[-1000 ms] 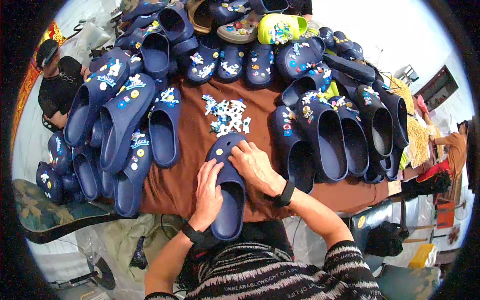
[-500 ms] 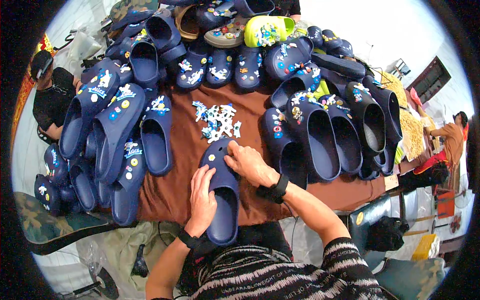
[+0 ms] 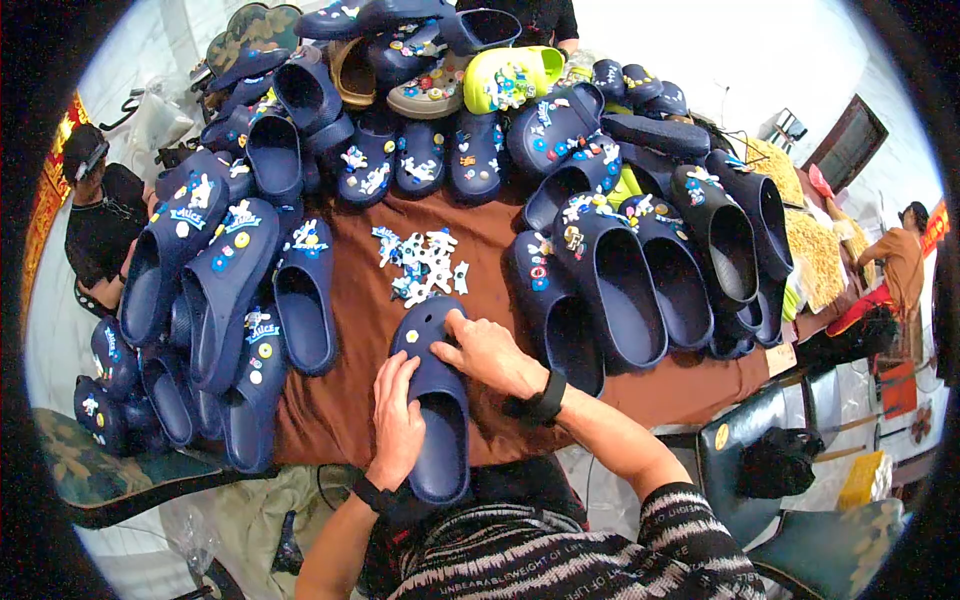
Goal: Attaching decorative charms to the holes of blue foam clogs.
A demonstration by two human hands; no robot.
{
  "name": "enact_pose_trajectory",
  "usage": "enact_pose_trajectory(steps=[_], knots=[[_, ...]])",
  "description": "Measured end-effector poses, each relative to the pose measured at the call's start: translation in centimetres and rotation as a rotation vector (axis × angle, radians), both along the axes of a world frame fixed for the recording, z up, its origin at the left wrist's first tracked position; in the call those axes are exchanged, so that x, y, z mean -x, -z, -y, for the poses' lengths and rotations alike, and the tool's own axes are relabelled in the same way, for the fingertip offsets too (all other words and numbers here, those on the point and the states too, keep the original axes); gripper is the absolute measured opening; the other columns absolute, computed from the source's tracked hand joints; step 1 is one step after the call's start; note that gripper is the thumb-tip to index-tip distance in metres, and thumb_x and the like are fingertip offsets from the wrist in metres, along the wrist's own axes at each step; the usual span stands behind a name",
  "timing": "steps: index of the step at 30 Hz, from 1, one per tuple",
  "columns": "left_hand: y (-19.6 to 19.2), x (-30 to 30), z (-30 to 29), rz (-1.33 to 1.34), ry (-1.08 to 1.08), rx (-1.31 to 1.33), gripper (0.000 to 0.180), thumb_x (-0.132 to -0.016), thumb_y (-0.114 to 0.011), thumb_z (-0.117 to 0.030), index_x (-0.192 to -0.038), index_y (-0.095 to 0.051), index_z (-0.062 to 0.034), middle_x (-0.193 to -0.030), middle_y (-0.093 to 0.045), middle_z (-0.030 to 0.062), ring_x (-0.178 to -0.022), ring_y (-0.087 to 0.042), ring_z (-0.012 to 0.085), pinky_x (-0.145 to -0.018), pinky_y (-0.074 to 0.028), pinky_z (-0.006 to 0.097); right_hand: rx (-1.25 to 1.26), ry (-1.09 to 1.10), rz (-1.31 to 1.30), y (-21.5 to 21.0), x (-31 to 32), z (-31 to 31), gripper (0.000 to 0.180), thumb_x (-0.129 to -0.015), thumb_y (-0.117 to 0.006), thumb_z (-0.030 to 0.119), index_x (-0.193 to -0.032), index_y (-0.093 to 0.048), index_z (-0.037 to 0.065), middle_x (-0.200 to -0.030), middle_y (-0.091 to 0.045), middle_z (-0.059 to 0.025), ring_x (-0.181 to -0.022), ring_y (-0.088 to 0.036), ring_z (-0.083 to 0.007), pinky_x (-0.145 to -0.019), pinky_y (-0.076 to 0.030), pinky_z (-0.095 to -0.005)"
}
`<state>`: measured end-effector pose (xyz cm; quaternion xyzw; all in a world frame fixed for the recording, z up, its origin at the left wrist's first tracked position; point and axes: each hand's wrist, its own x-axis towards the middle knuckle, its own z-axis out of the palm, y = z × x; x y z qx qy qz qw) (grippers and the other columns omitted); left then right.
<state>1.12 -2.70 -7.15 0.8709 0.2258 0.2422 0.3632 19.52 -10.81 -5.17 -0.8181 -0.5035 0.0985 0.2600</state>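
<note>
— Where is the clog?

— The navy clog (image 3: 432,400) lies toe-away on the brown table (image 3: 340,400) edge before me, just below the pile of charms (image 3: 422,265).

— And your hands?

— My left hand (image 3: 397,418) clasps its left side, fingers wrapped over the rim. My right hand (image 3: 487,352) arches over the toe, fingertips pressing down, nothing pinched that I can tell.

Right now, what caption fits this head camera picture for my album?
Left hand steadies a navy clog while right hand presses its toe, beside white charms.
</note>
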Motion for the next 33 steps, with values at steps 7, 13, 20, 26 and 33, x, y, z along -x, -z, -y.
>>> enact_pose_trajectory(steps=[7,13,20,26,33], knots=[[0.2,-0.1,-0.2,0.025,-0.007,0.002,0.065,-0.071,-0.043,0.016,-0.133,-0.053,-0.0025,-0.146,-0.046,0.0173,-0.140,-0.038,0.0355,-0.120,-0.027,0.043,-0.143,-0.081,-0.768,0.2,-1.9,1.7,0.018,-0.094,-0.057,0.015,-0.104,-0.053,-0.001,-0.081,-0.064,-0.0161,-0.065,-0.066,-0.0240,-0.060,-0.052,-0.0381],[-0.3,-0.3,-0.6,0.001,-0.002,-0.016,0.065,-0.072,-0.043,0.016,-0.134,-0.053,-0.0020,-0.145,-0.046,0.0179,-0.140,-0.038,0.0353,-0.120,-0.026,0.043,-0.330,0.086,-0.585,-0.6,-3.7,-1.4,0.017,-0.094,-0.054,0.016,-0.105,-0.051,0.003,-0.077,-0.066,-0.0190,-0.064,-0.068,-0.0306,-0.062,-0.052,-0.0456],[0.0,-0.4,-1.8,-0.018,-0.013,-0.099,0.062,-0.075,-0.050,0.016,-0.135,-0.051,0.0008,-0.143,-0.046,0.0204,-0.137,-0.040,0.0370,-0.116,-0.031,0.044,-0.398,0.146,-0.103,0.8,-7.1,-9.6,0.023,-0.094,-0.057,0.021,-0.110,-0.051,0.005,-0.092,-0.067,-0.0250,-0.089,-0.064,-0.0453,-0.075,-0.049,-0.0575],[0.4,-0.5,-1.8,-0.009,-0.008,-0.117,0.063,-0.075,-0.048,0.016,-0.136,-0.050,0.0018,-0.143,-0.046,0.0211,-0.138,-0.040,0.0374,-0.117,-0.030,0.044,-0.271,0.091,0.144,2.3,-7.0,-11.2,0.020,-0.089,-0.064,0.026,-0.096,-0.067,0.007,-0.091,-0.067,-0.0192,-0.087,-0.067,-0.0381,-0.069,-0.054,-0.0519],[0.5,-0.5,-1.4,0.040,-0.108,-0.014,0.065,-0.082,-0.051,0.008,-0.145,-0.038,0.0017,-0.146,-0.041,0.0240,-0.138,-0.038,0.0396,-0.116,-0.029,0.044,-0.160,0.056,0.085,2.6,-6.9,-11.1,0.021,-0.089,-0.060,0.018,-0.107,-0.068,0.011,-0.092,-0.067,-0.0206,-0.088,-0.068,-0.0376,-0.072,-0.053,-0.0526]])
